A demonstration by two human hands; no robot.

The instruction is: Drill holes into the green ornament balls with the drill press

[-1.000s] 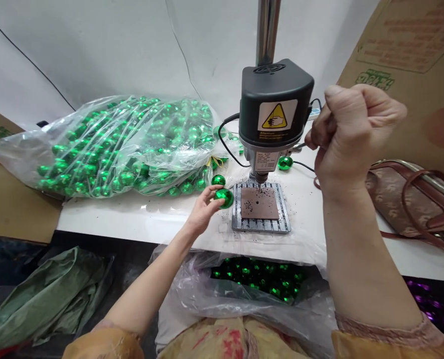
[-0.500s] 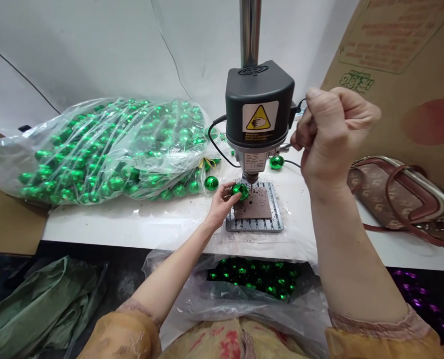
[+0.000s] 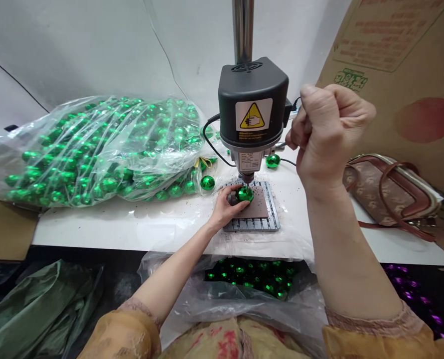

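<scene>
A shiny green faceted ball (image 3: 244,194) is pinched between the thumb and fingers of my left hand (image 3: 225,207). It sits over the brown pad (image 3: 261,207) on the slotted metal base (image 3: 276,219), directly below the chuck (image 3: 247,176) of a small drill press (image 3: 253,107). Whether the bit touches the ball I cannot tell. My right hand (image 3: 328,132), raised at the machine's right side, is closed in a fist round the drill press lever (image 3: 279,147); most of the lever is hidden by the fingers.
Left of the machine lies a big clear bag (image 3: 105,149) of green balls. Loose balls (image 3: 207,183) rest nearby. An open plastic bag (image 3: 251,276) of green balls is below the table edge. A handbag (image 3: 391,192) and cardboard box (image 3: 397,85) stand right. Dark shavings dot the base.
My left hand has brought the green ball right, onto the spot under the chuck. The right fist stays on the lever. The whole view has shifted slightly.
</scene>
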